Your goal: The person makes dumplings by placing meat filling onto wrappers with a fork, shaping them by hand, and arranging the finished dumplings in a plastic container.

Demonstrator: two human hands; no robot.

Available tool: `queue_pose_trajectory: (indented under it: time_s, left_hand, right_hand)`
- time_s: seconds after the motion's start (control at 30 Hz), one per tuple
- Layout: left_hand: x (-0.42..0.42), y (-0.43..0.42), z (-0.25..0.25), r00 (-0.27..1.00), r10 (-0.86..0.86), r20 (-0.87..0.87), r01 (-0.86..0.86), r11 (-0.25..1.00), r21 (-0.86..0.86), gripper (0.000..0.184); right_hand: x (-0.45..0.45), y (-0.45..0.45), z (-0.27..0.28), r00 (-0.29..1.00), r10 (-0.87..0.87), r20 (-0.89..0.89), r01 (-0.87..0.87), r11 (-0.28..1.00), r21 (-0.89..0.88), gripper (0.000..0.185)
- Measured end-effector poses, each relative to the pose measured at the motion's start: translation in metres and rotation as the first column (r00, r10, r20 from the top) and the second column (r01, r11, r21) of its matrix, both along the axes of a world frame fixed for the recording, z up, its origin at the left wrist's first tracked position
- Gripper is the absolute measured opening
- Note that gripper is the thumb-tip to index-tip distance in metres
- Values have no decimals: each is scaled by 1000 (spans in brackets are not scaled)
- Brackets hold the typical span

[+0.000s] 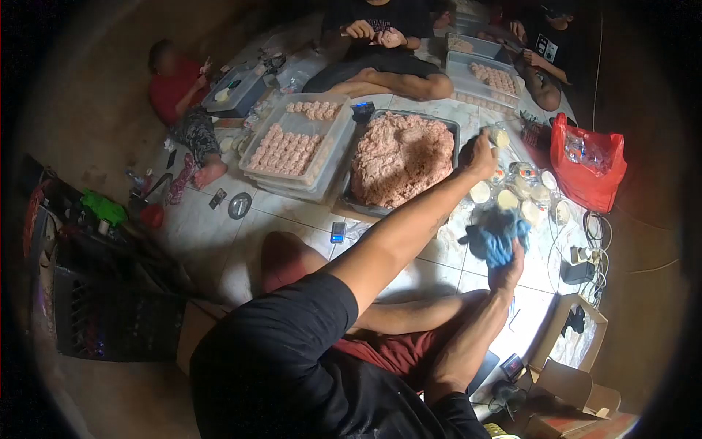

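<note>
My left hand (480,159) is stretched out past the right side of a dark tray (458,123) heaped with pinkish minced meat (398,157). Its fingers appear closed on the edge of a clear-wrapped pack of round pale wrappers (500,137). Lower down, my right hand (506,269) grips a crumpled blue cloth (504,241). Several more packs of round wrappers (508,198) lie on the tiled floor just beyond the cloth.
Left of the meat stands a stacked plastic box (330,146) with rows of meat balls. A red plastic bag (589,164), white cables (598,234) and an open cardboard box (591,314) lie right. A small scale (338,233) sits in front. Other people (384,36) sit opposite.
</note>
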State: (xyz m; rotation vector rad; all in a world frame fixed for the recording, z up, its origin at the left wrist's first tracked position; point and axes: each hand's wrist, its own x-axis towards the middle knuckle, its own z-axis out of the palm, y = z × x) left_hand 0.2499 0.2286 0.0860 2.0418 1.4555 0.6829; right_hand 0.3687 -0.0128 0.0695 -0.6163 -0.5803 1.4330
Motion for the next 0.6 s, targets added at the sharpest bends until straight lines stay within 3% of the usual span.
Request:
queue_pose_trajectory:
  time_s: [0.03, 0.07, 0.1, 0.13, 0.17, 0.2, 0.23, 0.27, 0.33, 0.37, 0.43, 0.5, 0.53, 0.57, 0.6]
  left_hand:
    - [2, -28, 28, 982, 123, 142, -122, 992, -20, 81]
    - [5, -54, 36, 931, 242, 273, -235, 970, -57, 89]
    - [18, -76, 14, 908, 93, 408, -37, 989, -143, 109]
    - [39, -78, -41, 923, -132, 362, 176, 980, -92, 105]
    - [18, -128, 9, 952, -282, 117, 305, 863, -403, 99]
    - [11, -156, 4, 883, -331, 333, 404, 897, -181, 97]
    - [7, -184, -13, 920, -309, 241, 337, 937, -87, 94]
    - [1, -205, -32, 948, -276, 157, 278, 961, 9, 91]
    - [-21, -232, -45, 910, -301, 285, 331, 942, -61, 86]
    - [-35, -246, -50, 865, -312, 393, 381, 918, -108, 80]
    - [-71, -255, -56, 776, -507, 375, 585, 801, -127, 73]
    - [-108, -285, -37, 862, -329, 385, 447, 852, -274, 60]
    - [-130, -289, -51, 888, -274, 370, 392, 870, -298, 54]
    - [-152, -289, -74, 910, -217, 353, 335, 886, -319, 49]
    - [-177, -289, -89, 944, -209, 256, 269, 936, -229, 44]
  right_hand:
    - [-10, 7, 8, 989, -144, 30, 146, 987, -72, 53]
    - [-16, 16, 3, 983, -183, 14, 184, 978, -102, 60]
    - [-18, 26, -9, 989, -147, -6, 144, 979, -146, 56]
    - [-15, 44, -52, 944, -266, 197, 271, 963, -1, 56]
    - [-6, 71, -118, 841, -395, 371, 358, 919, 167, 57]
    - [12, 100, -191, 800, -522, 297, 514, 851, 112, 51]
    - [11, 94, -177, 798, -520, 305, 515, 851, 102, 51]
    - [7, 82, -137, 807, -504, 309, 539, 841, -35, 41]
    - [-12, 63, -55, 803, -516, 299, 587, 773, -242, 32]
    - [0, 70, -64, 777, -468, 422, 603, 745, -284, 33]
    - [22, 83, -87, 505, -428, 749, 639, 769, 9, 35]
    - [12, 68, -49, 345, -301, 889, 661, 750, -2, 40]
    - [18, 65, -55, 194, -306, 932, 615, 778, 127, 53]
    - [11, 55, -47, 155, -128, 980, 658, 753, -6, 67]
    - [-6, 45, -33, 9, 4, 1000, 725, 689, -9, 71]
